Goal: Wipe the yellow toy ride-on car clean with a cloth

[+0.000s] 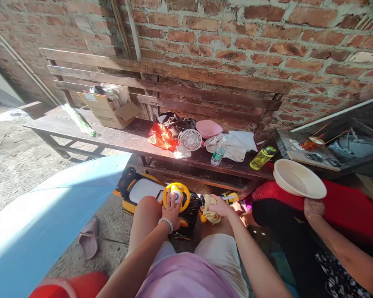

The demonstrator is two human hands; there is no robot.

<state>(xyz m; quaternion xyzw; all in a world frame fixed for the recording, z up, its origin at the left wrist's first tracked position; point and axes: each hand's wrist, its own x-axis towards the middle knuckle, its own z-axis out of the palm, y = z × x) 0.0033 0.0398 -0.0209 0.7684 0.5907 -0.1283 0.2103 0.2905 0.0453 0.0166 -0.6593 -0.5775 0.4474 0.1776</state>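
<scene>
My left hand (171, 212), with a bead bracelet on its wrist, rests on the yellow steering wheel (185, 193) of a ride-on toy car. Its fingers stretch over the wheel's hub. My right hand (220, 206) is closed around a crumpled yellowish cloth (210, 215), just right of the wheel and above my thigh. The toy car's white seat (145, 191) and black-and-yellow body lie in front of my knees, partly hidden by my legs. Behind the cloth, a yellow-and-white part (230, 197) sticks out; I cannot make out what it belongs to.
A wooden bench (121, 138) against the brick wall bears a cardboard box (107, 114), white fan (189, 140), pink basin (209, 128), water bottle (218, 153) and yellow-green bottle (262, 158). At right, another person's hand (313, 207) holds a cream basin (299, 179). Left are a blue sheet (65, 207) and slipper (89, 239).
</scene>
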